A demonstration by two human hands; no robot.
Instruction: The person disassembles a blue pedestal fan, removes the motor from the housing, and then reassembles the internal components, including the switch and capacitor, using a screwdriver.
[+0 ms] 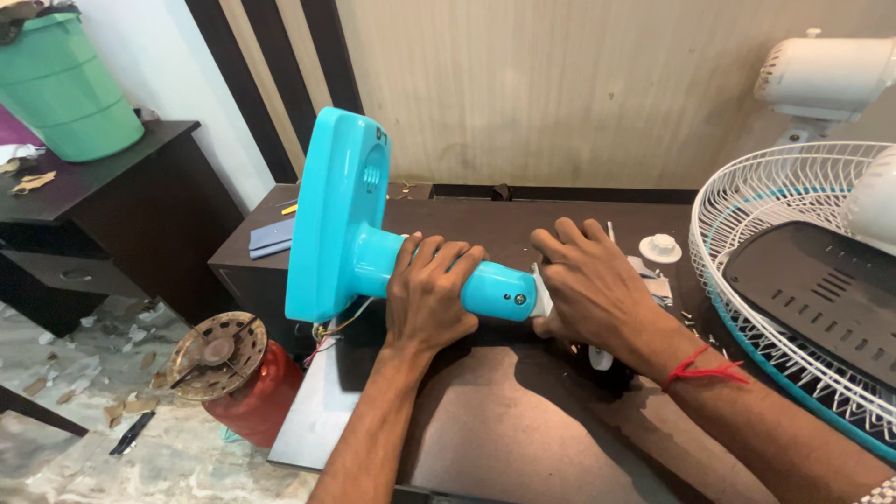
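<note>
A turquoise fan stand (pixel 341 224), with a flat square base and a round neck, lies on its side over the dark brown table (pixel 523 439). My left hand (pixel 427 294) is wrapped around the neck. My right hand (pixel 588 285) grips the white fitting at the neck's end (pixel 541 297), its fingers curled over it. Thin coloured wires (pixel 327 334) hang from under the base. A red thread is tied round my right wrist.
A white wire fan guard (pixel 793 201) with a black panel lies at the right, a white fan motor (pixel 826 75) behind it. A white knob (pixel 660 247) sits on the table. A red cylinder (pixel 247 387) stands on the floor at left; a green bucket (pixel 65 89) tops a dark side table.
</note>
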